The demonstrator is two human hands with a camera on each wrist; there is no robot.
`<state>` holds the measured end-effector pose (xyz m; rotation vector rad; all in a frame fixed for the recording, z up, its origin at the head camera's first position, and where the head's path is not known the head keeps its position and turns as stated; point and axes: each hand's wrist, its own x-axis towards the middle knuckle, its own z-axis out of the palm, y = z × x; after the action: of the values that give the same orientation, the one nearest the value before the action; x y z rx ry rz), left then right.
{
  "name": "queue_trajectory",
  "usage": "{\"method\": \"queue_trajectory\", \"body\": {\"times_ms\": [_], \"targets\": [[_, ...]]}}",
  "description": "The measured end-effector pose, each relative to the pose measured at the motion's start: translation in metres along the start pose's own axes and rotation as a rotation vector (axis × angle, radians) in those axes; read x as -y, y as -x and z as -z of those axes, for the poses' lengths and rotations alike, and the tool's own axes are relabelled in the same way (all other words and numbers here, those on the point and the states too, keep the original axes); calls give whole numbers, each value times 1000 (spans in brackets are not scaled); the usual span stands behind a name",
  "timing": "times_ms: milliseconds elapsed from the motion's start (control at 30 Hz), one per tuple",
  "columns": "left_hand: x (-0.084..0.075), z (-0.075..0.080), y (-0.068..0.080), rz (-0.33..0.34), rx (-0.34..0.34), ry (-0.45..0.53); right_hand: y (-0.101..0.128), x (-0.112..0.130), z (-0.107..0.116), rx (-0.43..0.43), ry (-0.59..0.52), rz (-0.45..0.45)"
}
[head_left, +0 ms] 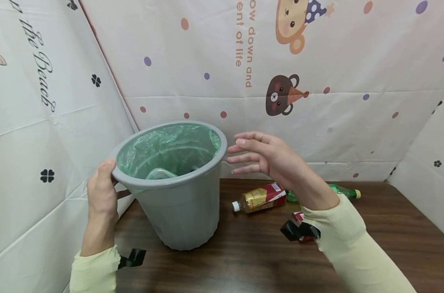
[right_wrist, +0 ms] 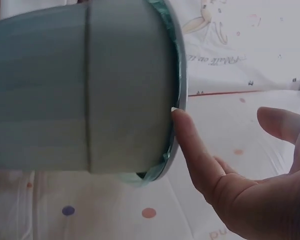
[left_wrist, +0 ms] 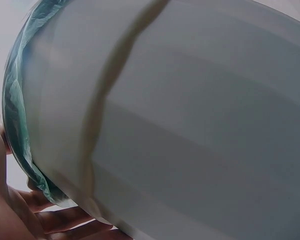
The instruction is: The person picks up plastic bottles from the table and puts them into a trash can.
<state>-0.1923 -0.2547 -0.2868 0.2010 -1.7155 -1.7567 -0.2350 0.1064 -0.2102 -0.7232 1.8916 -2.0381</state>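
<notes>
A grey trash bin with a green plastic liner stands on the left part of the table. Inside it lies a clear plastic item, partly hidden by the near rim. My left hand grips the bin's left rim, thumb on top and fingers underneath; in the left wrist view, its fingers show below the rim. At the opposite side my right hand is held with fingers extended and thumb apart. One fingertip is right at the rim; I cannot tell whether it touches.
Right of the bin lies a drink bottle with a white cap and a red and gold label. Behind my right wrist is a green bottle with a yellow cap. A red and white item is mostly covered by the right sleeve. Printed cloth encloses the wooden table.
</notes>
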Motion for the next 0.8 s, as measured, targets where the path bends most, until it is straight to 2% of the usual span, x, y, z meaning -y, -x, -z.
{"method": "queue_trajectory", "body": {"times_ms": [133, 433, 800], "targets": [[0, 0, 0, -2, -3, 11, 6, -4, 4, 1, 39, 6], [1, 0, 0, -3, 0, 25, 17, -15, 15, 14, 54, 5], [1, 0, 1, -3, -3, 22, 30, -29, 34, -37, 252, -63]]}}
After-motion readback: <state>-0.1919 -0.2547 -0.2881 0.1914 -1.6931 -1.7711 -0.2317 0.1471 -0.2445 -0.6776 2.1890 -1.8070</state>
